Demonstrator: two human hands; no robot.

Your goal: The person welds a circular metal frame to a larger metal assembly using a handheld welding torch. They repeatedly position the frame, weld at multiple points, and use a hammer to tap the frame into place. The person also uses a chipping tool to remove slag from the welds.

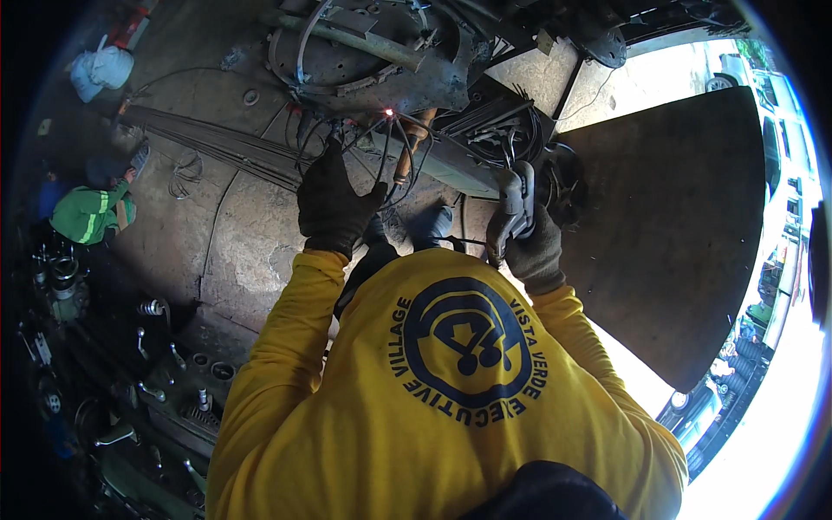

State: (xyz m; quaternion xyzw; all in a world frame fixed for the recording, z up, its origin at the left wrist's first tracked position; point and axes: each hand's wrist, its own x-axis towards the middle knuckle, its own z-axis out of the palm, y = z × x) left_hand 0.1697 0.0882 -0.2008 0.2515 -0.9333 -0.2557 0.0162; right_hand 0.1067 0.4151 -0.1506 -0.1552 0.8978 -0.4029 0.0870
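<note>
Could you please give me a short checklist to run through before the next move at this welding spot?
1. Left hand covered by a dark work glove: ok.
2. Right hand covered by a grey work glove: ok.
3. Right hand has a firm grip on the grey handled tool: ok, fingers wrap its handle.
4. Left hand away from the small glowing pink spark: not ok, the fingertips sit just below it among thin bent wires.
5. Bundle of long thin steel rods out of the working area: ok, it lies to the left on the concrete floor.
6. The person in the green jacket at a distance: ok, crouched at the far left.
</note>
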